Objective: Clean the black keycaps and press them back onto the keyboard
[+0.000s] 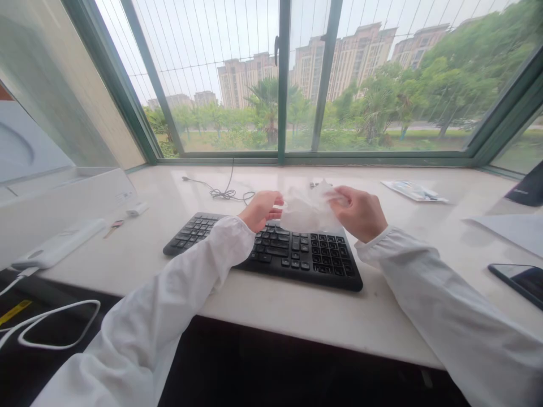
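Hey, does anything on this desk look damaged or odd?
Yes: the black keyboard may be damaged. Its number pad seems to lack keycaps, looking hollow, unlike the keys to its left.

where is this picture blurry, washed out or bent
Head view: the white sheet and the right hand's fingertips look smeared; head view: the sky beyond the window is pale and bright, with soft sheen on the desk; head view: the window's side frames lean outward, likely wide-lens distortion.
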Available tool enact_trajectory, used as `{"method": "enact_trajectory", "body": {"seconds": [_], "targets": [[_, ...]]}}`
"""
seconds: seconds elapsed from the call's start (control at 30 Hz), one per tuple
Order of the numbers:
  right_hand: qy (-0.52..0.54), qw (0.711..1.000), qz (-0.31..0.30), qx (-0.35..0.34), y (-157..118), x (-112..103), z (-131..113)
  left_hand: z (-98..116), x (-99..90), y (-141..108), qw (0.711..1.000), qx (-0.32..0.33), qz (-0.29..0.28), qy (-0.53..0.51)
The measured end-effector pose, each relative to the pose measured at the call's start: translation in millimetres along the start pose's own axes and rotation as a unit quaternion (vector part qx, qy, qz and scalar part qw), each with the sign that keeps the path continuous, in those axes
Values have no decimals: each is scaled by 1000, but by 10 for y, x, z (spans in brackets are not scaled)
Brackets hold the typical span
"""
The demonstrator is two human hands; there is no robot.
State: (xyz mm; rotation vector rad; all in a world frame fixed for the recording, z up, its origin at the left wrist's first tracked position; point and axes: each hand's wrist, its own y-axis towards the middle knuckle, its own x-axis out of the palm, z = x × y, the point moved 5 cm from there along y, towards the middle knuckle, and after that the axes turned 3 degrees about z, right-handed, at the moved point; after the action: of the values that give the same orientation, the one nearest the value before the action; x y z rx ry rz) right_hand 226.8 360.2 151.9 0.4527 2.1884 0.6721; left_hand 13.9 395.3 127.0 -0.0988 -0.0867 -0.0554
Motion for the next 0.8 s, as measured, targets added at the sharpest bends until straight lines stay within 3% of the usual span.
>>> {"method": "enact_trajectory", "body": {"seconds": [0.1, 0.3, 0.4, 0.53, 0.7, 0.8], "targets": [[-21, 1000, -1, -11, -4, -12, -15, -16, 17, -12, 1000, -13, -12, 4], [101, 991, -47, 76, 43, 104, 192, -13, 54, -43, 996, -59, -51, -36], [179, 978, -34, 105, 56, 140, 266, -25, 91, -62, 990, -83, -105, -46], [216, 970, -6, 114, 73, 146, 320, -40, 140, -91, 982, -59, -177, 22], [205, 973, 4, 109, 83, 124, 315, -61, 78, -38, 989, -23, -131, 63], [154, 985, 27, 67, 46, 48, 180, -65, 35, 6, 994, -9, -90, 55]]}}
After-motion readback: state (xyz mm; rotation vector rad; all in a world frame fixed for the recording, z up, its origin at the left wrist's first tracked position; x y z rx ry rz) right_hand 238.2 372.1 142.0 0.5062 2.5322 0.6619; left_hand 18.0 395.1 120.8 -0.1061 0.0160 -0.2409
